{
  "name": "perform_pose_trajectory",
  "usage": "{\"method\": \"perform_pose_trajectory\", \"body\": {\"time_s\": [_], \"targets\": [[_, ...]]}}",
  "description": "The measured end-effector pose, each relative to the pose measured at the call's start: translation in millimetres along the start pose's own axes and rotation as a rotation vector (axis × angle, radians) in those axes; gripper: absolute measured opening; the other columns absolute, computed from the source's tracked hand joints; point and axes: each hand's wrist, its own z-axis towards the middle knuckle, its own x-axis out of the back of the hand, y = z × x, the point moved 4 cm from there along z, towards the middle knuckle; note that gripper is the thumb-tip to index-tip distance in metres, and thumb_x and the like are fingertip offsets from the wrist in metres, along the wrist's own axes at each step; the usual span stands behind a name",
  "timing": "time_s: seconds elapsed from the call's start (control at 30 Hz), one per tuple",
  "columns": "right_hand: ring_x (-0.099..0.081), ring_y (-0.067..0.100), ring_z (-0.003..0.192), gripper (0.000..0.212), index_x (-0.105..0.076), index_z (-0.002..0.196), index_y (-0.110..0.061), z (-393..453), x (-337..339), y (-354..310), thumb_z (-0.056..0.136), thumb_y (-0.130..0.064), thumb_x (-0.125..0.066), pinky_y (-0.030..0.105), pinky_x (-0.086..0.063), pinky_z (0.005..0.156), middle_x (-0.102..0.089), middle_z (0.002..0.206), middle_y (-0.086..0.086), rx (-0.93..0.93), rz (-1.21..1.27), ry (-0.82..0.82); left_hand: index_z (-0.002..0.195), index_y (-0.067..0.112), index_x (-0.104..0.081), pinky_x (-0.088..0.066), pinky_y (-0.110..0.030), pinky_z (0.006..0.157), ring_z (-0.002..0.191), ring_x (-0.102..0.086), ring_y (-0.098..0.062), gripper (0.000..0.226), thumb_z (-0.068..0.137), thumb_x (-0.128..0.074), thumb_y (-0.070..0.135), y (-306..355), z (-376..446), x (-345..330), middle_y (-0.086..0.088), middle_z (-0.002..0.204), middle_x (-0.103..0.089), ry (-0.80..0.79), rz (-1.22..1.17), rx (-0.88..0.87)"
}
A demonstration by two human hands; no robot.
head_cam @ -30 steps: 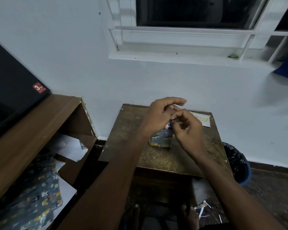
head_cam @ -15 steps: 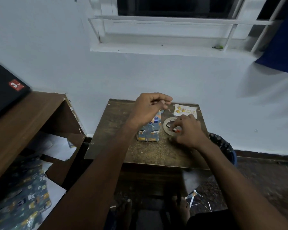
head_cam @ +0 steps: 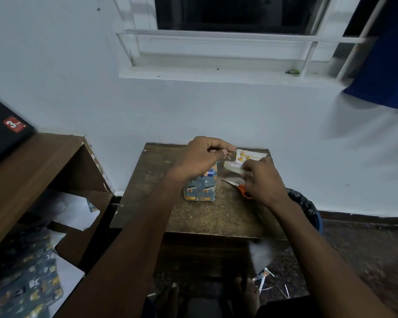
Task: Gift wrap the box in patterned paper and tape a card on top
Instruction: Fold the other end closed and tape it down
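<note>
The box point(head_cam: 200, 190), wrapped in blue patterned paper, stands upright in the middle of a small wooden table point(head_cam: 207, 216). My left hand point(head_cam: 202, 158) hovers over its top, thumb and forefinger pinched together on what looks like the end of clear tape. Just to the right, my right hand point(head_cam: 263, 181) holds the tape roll point(head_cam: 233, 167), which is blurred and lifted off the table. A white card point(head_cam: 251, 155) with orange figures lies at the table's far right corner. Orange-handled scissors point(head_cam: 238, 187) lie beside the box, partly under my right hand.
A wooden shelf unit point(head_cam: 32, 166) stands on the left with a black box point(head_cam: 2, 131) on top, white paper point(head_cam: 74, 210) inside and patterned wrapping paper point(head_cam: 30, 288) below. A lined bin point(head_cam: 308, 208) sits right of the table. Paper scraps point(head_cam: 265, 277) lie on the floor by my feet.
My right hand went down to the table, took the tape roll and has now lifted it toward the card. The scissors under the roll are uncovered. My left hand stays pinched above the box.
</note>
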Motion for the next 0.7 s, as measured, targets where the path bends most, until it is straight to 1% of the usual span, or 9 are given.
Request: {"method": "perform_pose_trajectory", "body": {"time_s": [0.07, 0.1, 0.13, 0.23, 0.3, 0.4, 0.5, 0.63, 0.7], "targets": [[-0.054, 0.025, 0.098, 0.013, -0.07, 0.099, -0.013, 1.4, 12.1, 0.7, 0.09, -0.021, -0.064, 0.037, -0.044, 0.076, -0.067, 0.09, 0.0, 0.051, 0.134, 0.102, 0.115, 0.023, -0.081, -0.057, -0.036, 0.105, 0.107, -0.073, -0.001, 0.024, 0.103, -0.063, 0.012, 0.1, 2.2, 1.1, 0.013, 0.107, -0.08, -0.016, -0.015, 0.013], [-0.056, 0.022, 0.093, 0.008, -0.07, 0.095, -0.014, 1.7, 16.6, 1.1, 0.093, -0.016, -0.063, 0.035, -0.042, 0.074, -0.068, 0.088, -0.001, 0.097, 0.187, 0.144, 0.115, 0.023, -0.081, -0.057, -0.036, 0.105, 0.107, -0.073, -0.002, 0.024, 0.103, -0.063, 0.012, 0.1, 3.5, 1.4, 0.012, 0.107, -0.08, -0.022, -0.02, 0.023], [-0.058, 0.017, 0.089, 0.01, -0.07, 0.093, -0.014, 1.3, 20.9, 0.9, 0.096, -0.01, -0.062, 0.031, -0.042, 0.074, -0.069, 0.088, -0.001, 0.134, 0.237, 0.175, 0.114, 0.023, -0.081, -0.057, -0.036, 0.105, 0.107, -0.073, -0.003, 0.024, 0.103, -0.063, 0.013, 0.6, 4.4, 1.3, 0.012, 0.107, -0.08, -0.023, -0.019, 0.033], [-0.058, -0.001, 0.095, 0.014, -0.074, 0.096, -0.014, -1.2, 31.5, 2.1, 0.102, -0.01, -0.062, 0.011, -0.041, 0.071, -0.073, 0.094, -0.007, 0.168, 0.385, 0.196, 0.113, 0.025, -0.082, -0.058, -0.034, 0.102, 0.105, -0.072, -0.002, 0.021, 0.103, -0.065, 0.017, 2.8, 6.3, -0.8, 0.01, 0.108, -0.08, 0.012, 0.02, 0.046], [-0.057, -0.006, 0.099, 0.014, -0.075, 0.1, -0.015, -1.9, 33.5, 2.0, 0.103, -0.011, -0.062, 0.008, -0.041, 0.071, -0.072, 0.099, -0.011, 0.183, 0.437, 0.187, 0.112, 0.026, -0.082, -0.059, -0.033, 0.099, 0.102, -0.072, 0.0, 0.018, 0.101, -0.069, 0.022, 4.4, 6.7, -4.1, 0.012, 0.107, -0.08, 0.034, 0.051, 0.038], [-0.056, -0.009, 0.104, 0.014, -0.075, 0.106, -0.02, -0.1, 28.9, 1.9, 0.103, -0.013, -0.063, 0.01, -0.042, 0.076, -0.069, 0.104, -0.019, 0.179, 0.478, 0.125, 0.109, 0.028, -0.083, -0.06, -0.029, 0.094, 0.096, -0.072, 0.005, 0.015, 0.097, -0.075, 0.031, 7.5, 6.0, -10.0, 0.016, 0.102, -0.08, 0.034, 0.062, 0.025], [-0.056, -0.001, 0.109, 0.015, -0.074, 0.107, -0.024, 1.7, 24.5, 1.3, 0.104, -0.017, -0.062, 0.026, -0.046, 0.084, -0.071, 0.107, -0.015, 0.2, 0.465, 0.097, 0.104, 0.027, -0.084, -0.062, -0.031, 0.089, 0.091, -0.073, 0.003, 0.014, 0.094, -0.079, 0.035, 8.0, 6.4, -13.0, 0.015, 0.099, -0.08, 0.058, 0.059, 0.011], [-0.054, 0.001, 0.111, 0.017, -0.073, 0.111, -0.024, 0.4, 25.2, -2.6, 0.105, -0.016, -0.059, 0.029, -0.048, 0.085, -0.069, 0.109, -0.015, 0.218, 0.501, 0.066, 0.096, 0.022, -0.086, -0.063, -0.036, 0.089, 0.09, -0.075, 0.0, 0.013, 0.09, -0.083, 0.033, 5.3, 6.2, -14.0, 0.013, 0.097, -0.081, 0.065, 0.051, 0.017], [-0.059, 0.007, 0.108, 0.016, -0.072, 0.109, -0.026, 0.7, 22.3, -2.2, 0.105, -0.019, -0.059, 0.035, -0.051, 0.082, -0.07, 0.107, -0.012, 0.228, 0.524, 0.034, 0.094, 0.02, -0.086, -0.064, -0.038, 0.087, 0.087, -0.077, -0.004, 0.01, 0.088, -0.086, 0.029, 4.5, 5.9, -13.1, 0.01, 0.092, -0.081, 0.084, 0.014, 0.023]]}}
